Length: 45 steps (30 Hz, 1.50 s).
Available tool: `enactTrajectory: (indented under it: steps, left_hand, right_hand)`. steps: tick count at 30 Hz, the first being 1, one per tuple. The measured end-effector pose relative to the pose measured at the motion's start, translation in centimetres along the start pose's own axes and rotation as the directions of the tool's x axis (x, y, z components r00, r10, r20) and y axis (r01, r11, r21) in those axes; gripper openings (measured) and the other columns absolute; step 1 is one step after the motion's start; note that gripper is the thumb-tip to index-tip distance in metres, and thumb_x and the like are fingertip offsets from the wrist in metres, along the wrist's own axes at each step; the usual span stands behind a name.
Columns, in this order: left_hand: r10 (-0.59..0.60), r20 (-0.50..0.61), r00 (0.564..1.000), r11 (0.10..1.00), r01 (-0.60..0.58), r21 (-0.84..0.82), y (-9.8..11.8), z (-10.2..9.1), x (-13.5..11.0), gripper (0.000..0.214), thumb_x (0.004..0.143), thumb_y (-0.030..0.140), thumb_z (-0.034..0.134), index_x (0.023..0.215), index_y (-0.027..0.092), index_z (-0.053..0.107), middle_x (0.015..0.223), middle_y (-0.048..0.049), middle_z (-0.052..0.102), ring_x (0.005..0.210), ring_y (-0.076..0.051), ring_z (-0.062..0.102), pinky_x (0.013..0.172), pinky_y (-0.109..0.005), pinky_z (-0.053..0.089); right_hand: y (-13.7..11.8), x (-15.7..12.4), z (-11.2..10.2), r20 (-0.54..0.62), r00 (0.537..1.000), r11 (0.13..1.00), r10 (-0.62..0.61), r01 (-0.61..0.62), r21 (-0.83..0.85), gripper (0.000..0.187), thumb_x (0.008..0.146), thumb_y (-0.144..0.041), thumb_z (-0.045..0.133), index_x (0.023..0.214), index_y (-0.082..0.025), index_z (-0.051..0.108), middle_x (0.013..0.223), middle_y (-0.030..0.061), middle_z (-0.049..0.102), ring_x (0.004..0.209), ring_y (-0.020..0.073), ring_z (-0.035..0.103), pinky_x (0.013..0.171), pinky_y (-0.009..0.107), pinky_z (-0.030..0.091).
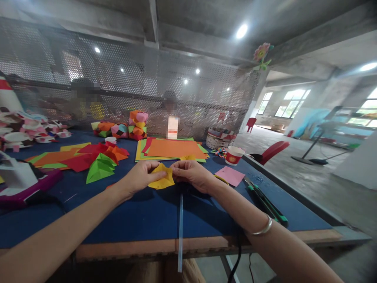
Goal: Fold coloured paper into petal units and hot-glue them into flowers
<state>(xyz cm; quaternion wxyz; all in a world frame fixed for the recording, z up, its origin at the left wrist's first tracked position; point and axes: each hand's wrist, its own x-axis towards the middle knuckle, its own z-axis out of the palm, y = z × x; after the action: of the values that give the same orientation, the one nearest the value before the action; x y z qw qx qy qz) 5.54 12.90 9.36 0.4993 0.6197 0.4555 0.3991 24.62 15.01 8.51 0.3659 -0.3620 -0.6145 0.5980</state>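
Note:
A piece of folded yellow paper [161,177] is in front of me, above the blue tabletop. My left hand [137,179] is closed on it, the thumb lying across its face. At the paper's right edge, the fingertips of my right hand [193,175] pinch together on it. Below my right hand a clear glue stick [180,232] extends toward me past the table's front edge; its far end is hidden in shadow. Behind the right hand, another bit of yellow paper [188,157] shows. Pink square paper [230,175] lies to the right.
Stacked coloured sheets [176,148] lie ahead. Green folded paper [101,168] and other folded pieces are at left, near a purple-and-white device [35,184]. Black-green cutters [265,200], a paper cup [235,155] and a basket [220,137] stand right. A perforated screen [182,78] rises behind.

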Motion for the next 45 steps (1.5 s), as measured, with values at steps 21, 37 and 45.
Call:
enactTrajectory:
  steps: [21,37,45]
  left_hand:
    - [0.025,-0.007,1.0,1.0,-0.024,0.018,-0.8,-0.2,0.2,0.033,0.054,0.042,0.079,0.072,0.014,0.073,0.065,-0.0001,0.069,0.059,-0.012,0.056,0.057,-0.023,0.039]
    - [0.076,0.036,0.996,0.995,-0.078,0.06,-0.9,-0.4,0.2,0.031,0.059,0.042,0.079,0.071,0.015,0.071,0.065,-0.0001,0.069,0.059,-0.014,0.059,0.057,-0.024,0.044]
    - [0.092,-0.018,0.996,0.995,-0.091,0.043,-0.8,-0.5,0.2,0.038,0.061,0.047,0.08,0.081,0.015,0.074,0.072,-0.0034,0.074,0.068,-0.019,0.067,0.066,-0.028,0.051]
  right_hand:
    - [0.3,-0.8,1.5,-0.063,0.85,0.598,-0.523,0.313,-0.737,0.009,0.087,-0.015,0.065,0.08,-0.017,0.071,0.074,0.0013,0.072,0.066,0.0111,0.06,0.063,0.021,0.043]
    - [0.3,-1.3,1.7,-0.023,0.838,0.511,-0.545,0.311,-0.801,0.008,0.09,-0.016,0.065,0.083,-0.019,0.069,0.081,0.003,0.072,0.072,0.0138,0.062,0.07,0.025,0.045]
    - [0.3,-1.6,1.7,-0.074,0.842,0.545,-0.534,0.277,-0.791,0.025,0.098,-0.023,0.052,0.08,-0.017,0.068,0.079,0.0043,0.072,0.071,0.0135,0.06,0.067,0.025,0.041]
